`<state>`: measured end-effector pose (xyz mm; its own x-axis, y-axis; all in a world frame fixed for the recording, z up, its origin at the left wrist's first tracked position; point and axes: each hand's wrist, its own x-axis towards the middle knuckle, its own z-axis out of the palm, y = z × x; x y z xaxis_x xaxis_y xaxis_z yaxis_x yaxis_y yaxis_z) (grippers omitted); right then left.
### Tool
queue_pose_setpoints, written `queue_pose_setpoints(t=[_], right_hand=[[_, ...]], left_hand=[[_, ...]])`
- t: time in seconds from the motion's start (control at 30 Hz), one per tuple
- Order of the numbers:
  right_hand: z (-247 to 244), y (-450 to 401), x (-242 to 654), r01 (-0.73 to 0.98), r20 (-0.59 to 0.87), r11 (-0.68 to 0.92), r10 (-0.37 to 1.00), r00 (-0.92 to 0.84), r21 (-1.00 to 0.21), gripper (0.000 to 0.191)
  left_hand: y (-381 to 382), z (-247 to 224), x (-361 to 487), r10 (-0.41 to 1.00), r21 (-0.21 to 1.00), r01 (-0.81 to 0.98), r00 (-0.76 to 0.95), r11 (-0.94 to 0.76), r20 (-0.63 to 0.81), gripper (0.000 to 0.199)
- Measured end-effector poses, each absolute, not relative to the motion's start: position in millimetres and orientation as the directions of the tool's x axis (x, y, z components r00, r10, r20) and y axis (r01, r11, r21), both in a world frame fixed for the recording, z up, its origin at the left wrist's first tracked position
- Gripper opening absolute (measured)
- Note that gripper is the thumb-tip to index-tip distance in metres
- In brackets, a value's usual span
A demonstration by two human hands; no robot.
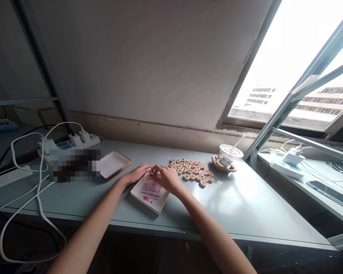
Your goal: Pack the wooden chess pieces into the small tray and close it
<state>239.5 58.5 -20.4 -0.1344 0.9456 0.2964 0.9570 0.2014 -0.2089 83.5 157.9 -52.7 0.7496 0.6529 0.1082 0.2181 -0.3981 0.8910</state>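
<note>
A shallow white open box [137, 195] lies on the desk in front of me, with red-purple markings on its inner base. My left hand [137, 174] rests along its far left edge with the fingers stretched out. My right hand [166, 177] reaches over the far part of the box, fingers bent down at a round wooden Chinese chess piece [150, 174] with a dark character. The fingertips are partly hidden. Just right of that hand, many more Chinese chess pieces [192, 176] lie in loose rows, marked in black or red.
A matching box half [114, 164] lies left of my hands. Farther left are a power strip [88, 142], looping white cables [40, 190] and a blurred patch. A lidded plastic cup [228, 155] with a straw stands in a brown bowl [231, 168] at the right. The desk's front edge [171, 229] runs below my forearms.
</note>
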Motion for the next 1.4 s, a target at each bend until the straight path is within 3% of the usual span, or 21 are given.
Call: queue_pose_setpoints(t=[0.17,0.3,0.4,0.53,0.8,1.0,1.17,1.4], right_hand=[[0,53,289,0.975,0.303,0.018,0.952,0.051,-0.221,0.012],[3,48,318,0.964,0.075,-0.001,0.997,0.022,-0.268,0.020],[1,48,318,0.965,0.023,0.018,1.000,-0.013,-0.261,0.018],[2,48,312,0.967,0.027,-0.001,1.000,0.008,-0.254,0.015],[12,48,295,0.910,0.184,0.116,0.982,-0.045,-0.399,0.022],[-4,52,260,0.935,0.170,0.246,0.963,-0.207,-0.256,0.013],[-12,53,250,0.953,0.236,0.277,0.941,-0.243,-0.122,0.010],[-2,52,268,0.930,0.215,0.281,0.949,-0.231,-0.237,0.010]], left_hand=[[151,-45,79,0.648,0.828,0.340,0.761,-0.445,0.036,0.033],[147,-42,80,0.656,0.829,0.351,0.755,-0.435,0.025,0.034],[147,-42,81,0.647,0.863,0.325,0.763,-0.385,0.001,0.036],[148,-43,81,0.634,0.856,0.325,0.773,-0.401,0.003,0.033],[149,-43,80,0.615,0.878,0.270,0.788,-0.395,0.034,0.037],[150,-43,83,0.621,0.814,0.275,0.773,-0.511,0.129,0.031],[151,-48,86,0.651,0.808,0.329,0.755,-0.488,0.086,0.029],[149,-52,90,0.679,0.785,0.353,0.725,-0.509,0.115,0.032]])
